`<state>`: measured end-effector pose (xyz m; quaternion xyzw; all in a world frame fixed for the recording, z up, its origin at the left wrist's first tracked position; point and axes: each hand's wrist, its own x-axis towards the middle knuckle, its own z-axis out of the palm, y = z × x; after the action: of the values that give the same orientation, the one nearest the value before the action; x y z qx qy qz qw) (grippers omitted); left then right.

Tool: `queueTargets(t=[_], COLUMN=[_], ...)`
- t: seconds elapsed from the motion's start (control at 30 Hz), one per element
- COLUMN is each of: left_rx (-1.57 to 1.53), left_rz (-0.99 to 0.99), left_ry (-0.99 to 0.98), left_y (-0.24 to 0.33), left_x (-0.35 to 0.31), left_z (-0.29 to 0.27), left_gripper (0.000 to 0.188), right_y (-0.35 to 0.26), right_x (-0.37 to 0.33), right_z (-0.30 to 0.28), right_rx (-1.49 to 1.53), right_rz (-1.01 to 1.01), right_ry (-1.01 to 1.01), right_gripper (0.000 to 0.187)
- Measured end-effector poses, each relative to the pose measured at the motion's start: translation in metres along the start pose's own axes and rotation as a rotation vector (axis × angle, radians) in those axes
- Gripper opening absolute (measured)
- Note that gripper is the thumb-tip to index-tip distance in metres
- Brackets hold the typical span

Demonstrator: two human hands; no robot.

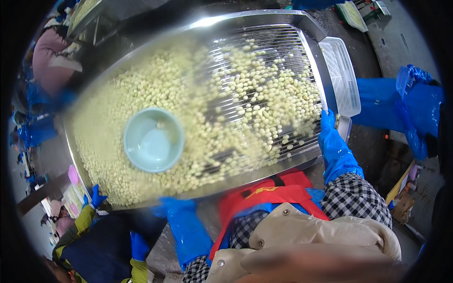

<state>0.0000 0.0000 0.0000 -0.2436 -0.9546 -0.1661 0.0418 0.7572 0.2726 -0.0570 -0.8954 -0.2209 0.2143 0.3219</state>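
A large metal sorting tray with a slatted rack at its right carries many small, pale green oval pieces that look like beans or seeds. Both my hands wear blue gloves. At the tray's right side, my right hand is closed over the rim near the front corner. My left hand is at the near edge, smeared and partly hidden, so its fingers cannot be made out. A light blue round bowl sits among the pieces on the left, with a few pieces inside.
A white perforated basket stands against the tray's right side. At the lower left, a co-worker's blue-gloved hand touches the tray's corner. A blue-covered figure is at the right. Another tray lies at the far right.
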Motion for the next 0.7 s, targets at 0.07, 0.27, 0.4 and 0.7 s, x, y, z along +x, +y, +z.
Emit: queueTargets(t=[0.07,0.27,0.4,0.7], left_rx=[-0.013,-0.715,-0.682,-0.918], left_rz=[0.31,-0.124,-0.357,-0.594], left_ry=[-0.048,-1.19,-1.513,-1.776], left_y=[0.064,0.27,0.376,0.389], left_x=[-0.03,-0.151,-0.184,-0.151], left_z=[0.026,0.056,0.097,0.095], left_gripper=[0.064,0.052,0.063,0.065], right_y=[0.018,-0.018,-0.093,-0.11], right_x=[0.015,-0.094,-0.192,-0.122], right_z=[0.009,0.086,0.112,-0.001], right_rx=[0.039,0.051,-0.018,0.1], right_rz=[-0.056,-0.306,-0.207,-0.183], right_ry=[-0.069,0.051,-0.316,-0.382], right_gripper=[0.041,0.044,0.044,0.048])
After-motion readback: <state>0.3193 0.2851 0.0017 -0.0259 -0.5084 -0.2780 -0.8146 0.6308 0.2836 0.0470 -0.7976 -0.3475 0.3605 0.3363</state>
